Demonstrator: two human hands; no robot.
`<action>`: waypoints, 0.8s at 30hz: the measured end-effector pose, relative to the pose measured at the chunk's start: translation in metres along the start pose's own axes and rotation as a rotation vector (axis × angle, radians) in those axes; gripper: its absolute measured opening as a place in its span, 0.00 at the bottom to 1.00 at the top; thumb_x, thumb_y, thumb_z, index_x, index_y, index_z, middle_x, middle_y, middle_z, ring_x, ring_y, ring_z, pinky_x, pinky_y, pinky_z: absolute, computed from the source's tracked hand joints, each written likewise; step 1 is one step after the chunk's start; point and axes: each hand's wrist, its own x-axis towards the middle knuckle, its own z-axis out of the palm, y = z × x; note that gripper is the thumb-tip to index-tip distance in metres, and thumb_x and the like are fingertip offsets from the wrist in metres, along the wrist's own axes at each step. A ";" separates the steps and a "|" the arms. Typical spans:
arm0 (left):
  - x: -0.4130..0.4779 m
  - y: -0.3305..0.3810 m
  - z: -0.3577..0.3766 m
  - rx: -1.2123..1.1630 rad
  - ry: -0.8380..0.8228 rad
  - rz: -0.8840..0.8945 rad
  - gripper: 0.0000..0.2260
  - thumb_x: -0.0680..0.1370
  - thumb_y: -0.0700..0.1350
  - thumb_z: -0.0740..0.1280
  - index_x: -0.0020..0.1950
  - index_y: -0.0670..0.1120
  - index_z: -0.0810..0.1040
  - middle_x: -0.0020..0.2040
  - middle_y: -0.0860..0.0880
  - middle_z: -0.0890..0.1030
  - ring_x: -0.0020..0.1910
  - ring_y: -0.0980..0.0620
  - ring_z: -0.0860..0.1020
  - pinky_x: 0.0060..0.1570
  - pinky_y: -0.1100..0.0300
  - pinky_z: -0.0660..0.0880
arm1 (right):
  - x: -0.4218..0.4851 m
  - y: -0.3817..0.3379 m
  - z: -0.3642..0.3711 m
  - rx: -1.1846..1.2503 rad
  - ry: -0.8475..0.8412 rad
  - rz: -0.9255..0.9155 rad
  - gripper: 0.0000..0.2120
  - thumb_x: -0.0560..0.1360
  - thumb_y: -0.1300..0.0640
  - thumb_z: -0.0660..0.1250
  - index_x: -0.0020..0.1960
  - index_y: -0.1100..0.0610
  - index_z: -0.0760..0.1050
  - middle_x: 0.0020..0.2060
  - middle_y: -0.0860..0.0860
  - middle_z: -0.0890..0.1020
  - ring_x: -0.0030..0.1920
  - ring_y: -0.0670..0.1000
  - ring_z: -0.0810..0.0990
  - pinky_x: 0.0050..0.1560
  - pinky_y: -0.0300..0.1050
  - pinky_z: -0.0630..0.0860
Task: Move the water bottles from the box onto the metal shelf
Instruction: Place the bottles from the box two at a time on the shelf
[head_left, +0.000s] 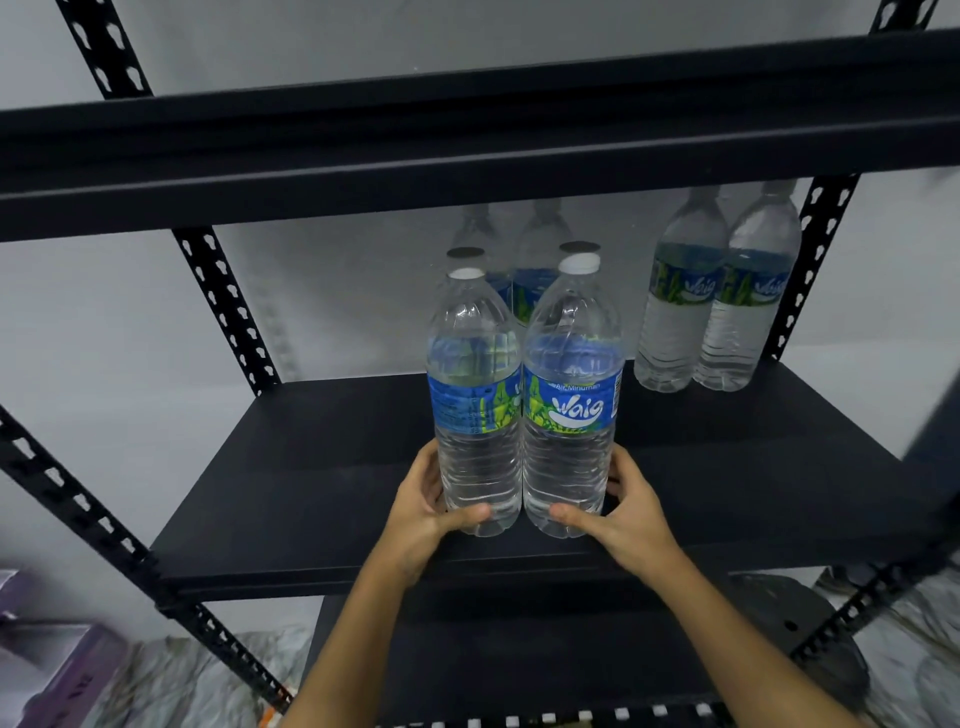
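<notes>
**Two bottles at the shelf's front edge, a hand low on each**

My left hand (423, 512) wraps the base of the left bottle (475, 410), thumb across its front, fingers behind; that grip is pinching the bottle. My right hand (626, 512) mirrors it on the right bottle (571, 400). The two bottles touch side by side and stand upright on the metal shelf (322, 467), close to its front lip at 6 o'clock.

The risk I judge from here: both grips sit very low, so a push toward 12 o'clock could tip the tall bottles forward or back instead of sliding them. If they go deep, they could knock the pair of bottles (524, 270) standing directly behind. Letting go this near the lip could leave them easy to topple off.

The bottles are clear, ribbed plastic, full of water, white caps, blue-and-green labels. Another pair (719, 306) stands at 2 o'clock by the back post. The box is not in view.
</notes>
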 end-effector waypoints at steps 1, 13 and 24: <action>0.000 0.000 0.000 0.000 0.002 0.002 0.43 0.59 0.41 0.82 0.71 0.50 0.68 0.65 0.48 0.80 0.66 0.47 0.78 0.60 0.56 0.78 | 0.000 0.000 0.000 0.003 0.001 -0.002 0.39 0.57 0.49 0.82 0.63 0.38 0.66 0.58 0.39 0.79 0.56 0.35 0.76 0.55 0.35 0.74; -0.010 -0.002 0.033 0.211 0.268 0.111 0.47 0.58 0.47 0.86 0.70 0.57 0.64 0.64 0.55 0.77 0.61 0.61 0.79 0.59 0.58 0.79 | -0.001 0.001 0.001 0.010 0.005 -0.004 0.39 0.57 0.48 0.82 0.62 0.36 0.66 0.59 0.38 0.78 0.57 0.36 0.77 0.54 0.37 0.75; -0.003 0.001 -0.004 0.141 -0.033 -0.010 0.41 0.62 0.42 0.83 0.70 0.48 0.65 0.68 0.50 0.76 0.67 0.56 0.75 0.71 0.53 0.71 | 0.000 0.003 0.001 0.011 0.002 0.000 0.39 0.57 0.49 0.82 0.62 0.35 0.65 0.59 0.38 0.77 0.57 0.39 0.77 0.51 0.33 0.74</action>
